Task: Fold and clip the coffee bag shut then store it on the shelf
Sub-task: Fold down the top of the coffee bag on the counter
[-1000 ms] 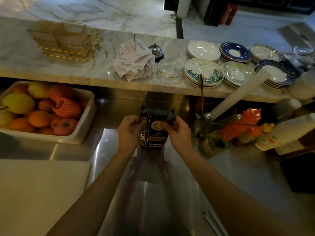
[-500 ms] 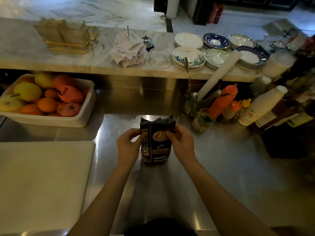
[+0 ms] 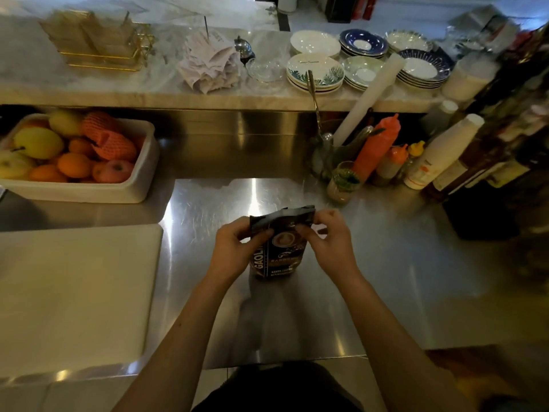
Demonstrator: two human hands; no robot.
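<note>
Both hands work at the top of the coffee bag, which stands upright on the steel tabletop, in its middle part toward the near edge. Left hand pinches the upper left corner of the bag between thumb and fingers; right hand pinches the upper right corner in the same way. The top edge looks pressed flat and bent a little, so I judge the fold is only beginning. Holding both corners keeps the mouth straight, and the bag standing on its base lets the coffee stay down. No clip is visible to me.

The tabletop is shiny steel with bright reflections. A white cutting board lies at the left edge, and a tub of fruit sits behind it. Sauce bottles crowd the far right corner. Above, a marble shelf carries stacked plates and crumpled receipts. The room is dim.
</note>
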